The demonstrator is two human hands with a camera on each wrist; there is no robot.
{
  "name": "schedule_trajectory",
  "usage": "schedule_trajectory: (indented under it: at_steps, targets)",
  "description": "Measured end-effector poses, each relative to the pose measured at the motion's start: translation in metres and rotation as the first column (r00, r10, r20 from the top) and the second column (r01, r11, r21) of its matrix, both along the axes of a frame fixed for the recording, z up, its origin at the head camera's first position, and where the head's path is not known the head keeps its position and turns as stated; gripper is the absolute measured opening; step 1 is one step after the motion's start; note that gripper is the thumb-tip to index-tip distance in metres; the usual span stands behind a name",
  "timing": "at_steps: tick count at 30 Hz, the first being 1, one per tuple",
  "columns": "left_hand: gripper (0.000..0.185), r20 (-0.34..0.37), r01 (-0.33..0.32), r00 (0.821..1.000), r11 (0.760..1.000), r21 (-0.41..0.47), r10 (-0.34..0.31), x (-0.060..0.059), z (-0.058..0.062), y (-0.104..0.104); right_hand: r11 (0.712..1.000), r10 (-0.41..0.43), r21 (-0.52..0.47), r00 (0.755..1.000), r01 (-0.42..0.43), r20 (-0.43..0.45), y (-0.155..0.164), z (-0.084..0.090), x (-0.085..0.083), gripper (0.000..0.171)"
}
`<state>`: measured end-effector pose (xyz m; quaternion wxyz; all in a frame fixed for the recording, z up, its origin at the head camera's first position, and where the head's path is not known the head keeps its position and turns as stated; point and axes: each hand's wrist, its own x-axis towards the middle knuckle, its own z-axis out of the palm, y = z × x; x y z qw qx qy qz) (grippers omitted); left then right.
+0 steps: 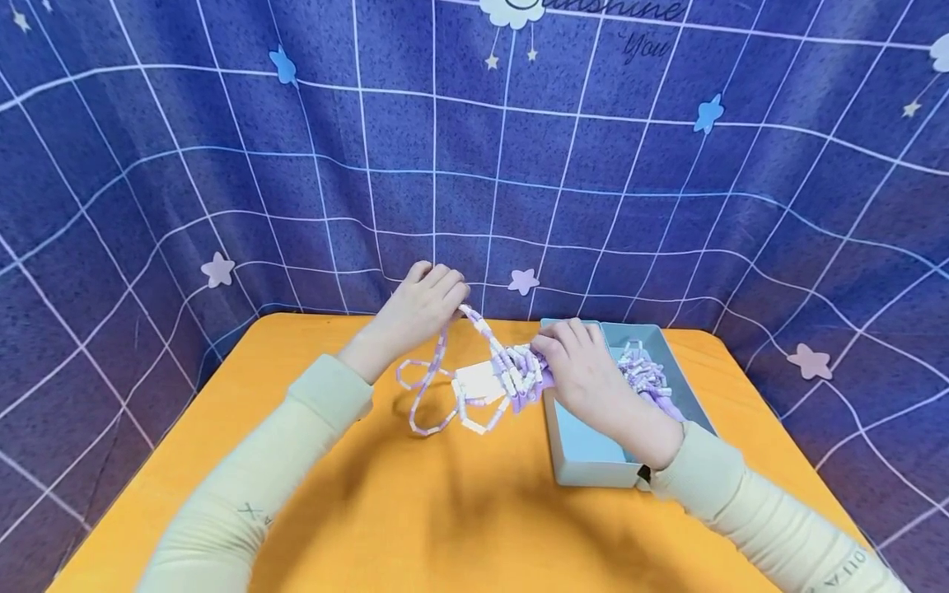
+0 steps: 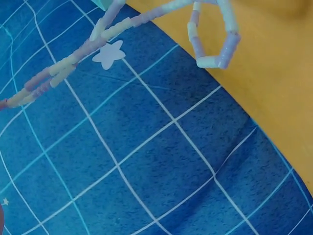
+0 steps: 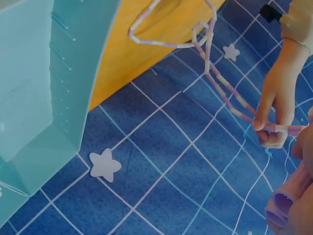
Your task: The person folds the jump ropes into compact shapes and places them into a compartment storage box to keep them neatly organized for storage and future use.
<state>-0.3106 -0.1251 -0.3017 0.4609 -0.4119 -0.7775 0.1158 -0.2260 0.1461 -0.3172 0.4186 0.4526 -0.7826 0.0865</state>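
Note:
A long string of lilac and white tube beads (image 1: pixel 445 387) loops over the orange table (image 1: pixel 415 511). My left hand (image 1: pixel 423 309) pinches one strand and lifts it above the table's far side; the right wrist view shows that hand (image 3: pixel 276 105) holding the strand (image 3: pixel 230 98). My right hand (image 1: pixel 582 366) grips a bunch of the same beads (image 1: pixel 519 371) at the left rim of a light-blue box (image 1: pixel 586 453). More beads (image 1: pixel 645 375) lie inside the box. A white tag (image 1: pixel 480 381) hangs among the strands. In the left wrist view only the strand (image 2: pixel 73 63) shows.
A dark blue cloth with a white grid and stars (image 1: pixel 519 165) hangs behind and around the table. The box stands at the table's right half. Bare orange tabletop lies in front of my arms.

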Motion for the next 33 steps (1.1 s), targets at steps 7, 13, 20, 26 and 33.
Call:
schedule_trajectory:
  at_steps: [7, 13, 20, 26, 33]
  targets:
    - [0.028, 0.033, -0.044, 0.999, 0.999, 0.011, 0.043, -0.005, -0.008, -0.005, 0.999, 0.010, -0.048, 1.000, -0.009, 0.022, 0.006, 0.005, -0.001, 0.041]
    - [0.031, 0.060, -0.073, 0.996, 0.997, 0.024, 0.072, -0.011, -0.017, -0.015, 0.997, 0.027, -0.068, 0.999, -0.025, 0.029, 0.008, 0.009, -0.002, 0.032]
    - [0.016, 0.076, -0.080, 0.994, 0.997, 0.014, 0.079, -0.016, -0.022, -0.014, 0.996, 0.059, -0.077, 0.997, -0.055, 0.053, 0.009, 0.008, -0.001, 0.030]
    - [0.017, 0.081, -0.041, 0.996, 0.999, 0.011, 0.040, -0.016, -0.037, -0.005, 0.987, 0.066, -0.152, 0.994, -0.052, 0.091, 0.006, 0.011, 0.000, 0.036]
    - [0.019, 0.145, -0.061, 0.987, 0.997, -0.042, 0.067, -0.008, -0.061, 0.002, 0.969, 0.023, -0.247, 0.996, -0.001, 0.085, 0.004, 0.019, 0.000, 0.040]
